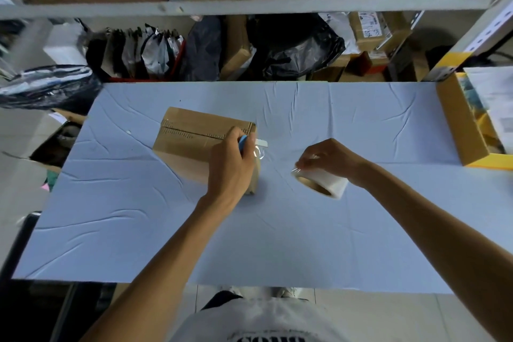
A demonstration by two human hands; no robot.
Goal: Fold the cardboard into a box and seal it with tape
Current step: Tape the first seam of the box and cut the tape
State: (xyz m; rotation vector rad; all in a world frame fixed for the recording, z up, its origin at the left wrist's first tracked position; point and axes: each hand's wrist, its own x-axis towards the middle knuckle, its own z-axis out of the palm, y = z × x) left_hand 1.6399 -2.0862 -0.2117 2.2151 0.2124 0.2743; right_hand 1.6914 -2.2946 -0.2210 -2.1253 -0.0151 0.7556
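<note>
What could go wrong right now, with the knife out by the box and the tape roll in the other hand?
The left hand grips a blue cutter, blade out, beside the box; a slip could nick cardboard or a finger.
The loose clear tape at the box's end curls and may stick to itself.
The right hand holds the tape roll, so neither hand steadies the box, which might slide on the cloth.

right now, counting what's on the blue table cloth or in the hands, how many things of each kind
boxes: 2 (cardboard box, open yellow box)
tape roll: 1
blue tool: 1
total: 4
</note>
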